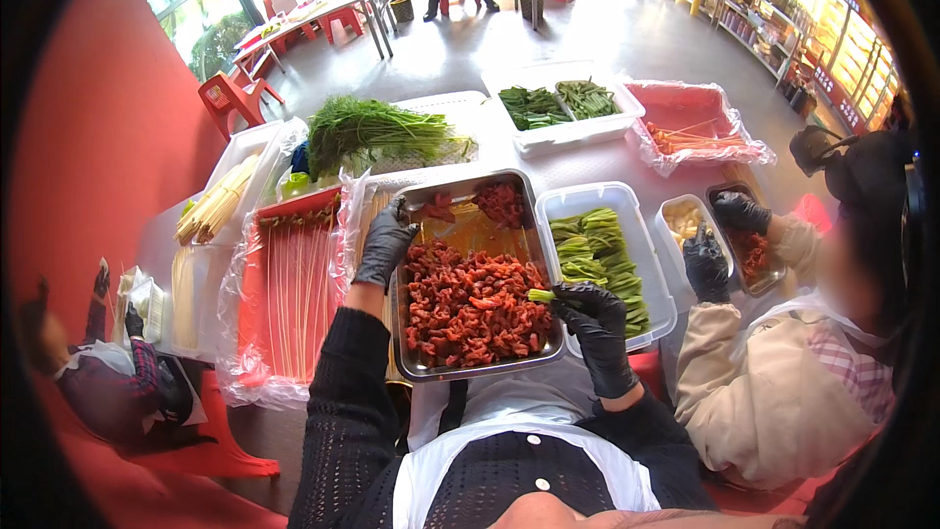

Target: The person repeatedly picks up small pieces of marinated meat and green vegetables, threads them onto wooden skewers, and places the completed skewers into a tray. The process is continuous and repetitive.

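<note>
My right hand [596, 330], in a black glove, pinches a green vegetable bundle [542, 295] over the right side of a metal tray [485, 234]. Dark red strips of raw meat [470, 301] fill the tray's near part; smaller clumps of meat [499, 204] lie at its far end. My left hand [385, 242], also black-gloved, is at the tray's left rim with its fingers curled; whether it grips the rim or something thin, I cannot tell. Right of the tray, a clear plastic bin [664, 301] holds rows of folded green vegetable bundles [606, 257].
On the left, a red tray [294, 294] lined with plastic film holds filled skewers. Bare bamboo sticks [220, 198], fresh herbs [374, 132], a white bin [565, 128] of greens and another red tray [690, 106] stand beyond. Co-workers sit at right [778, 382] and left [117, 389].
</note>
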A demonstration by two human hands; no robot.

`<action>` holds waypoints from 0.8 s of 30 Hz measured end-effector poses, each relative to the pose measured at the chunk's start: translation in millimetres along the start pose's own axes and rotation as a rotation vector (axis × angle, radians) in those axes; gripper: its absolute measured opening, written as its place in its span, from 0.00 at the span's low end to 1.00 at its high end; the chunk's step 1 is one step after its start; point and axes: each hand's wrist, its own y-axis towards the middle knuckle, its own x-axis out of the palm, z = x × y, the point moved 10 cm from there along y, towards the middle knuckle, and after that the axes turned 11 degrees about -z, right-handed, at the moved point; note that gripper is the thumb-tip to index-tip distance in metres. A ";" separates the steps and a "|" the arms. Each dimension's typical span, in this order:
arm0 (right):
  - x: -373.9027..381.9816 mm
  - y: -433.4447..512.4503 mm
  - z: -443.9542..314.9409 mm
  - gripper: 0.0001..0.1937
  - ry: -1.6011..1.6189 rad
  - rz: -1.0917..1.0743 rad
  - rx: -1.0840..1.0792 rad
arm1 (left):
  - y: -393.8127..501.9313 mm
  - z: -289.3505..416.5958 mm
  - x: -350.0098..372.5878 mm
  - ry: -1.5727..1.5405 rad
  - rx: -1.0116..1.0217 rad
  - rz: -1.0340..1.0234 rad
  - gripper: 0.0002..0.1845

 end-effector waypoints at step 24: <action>3.3 2.4 7.9 0.11 -0.017 -0.029 -0.027 | -53.0 25.7 36.8 -0.090 0.099 -0.185 0.06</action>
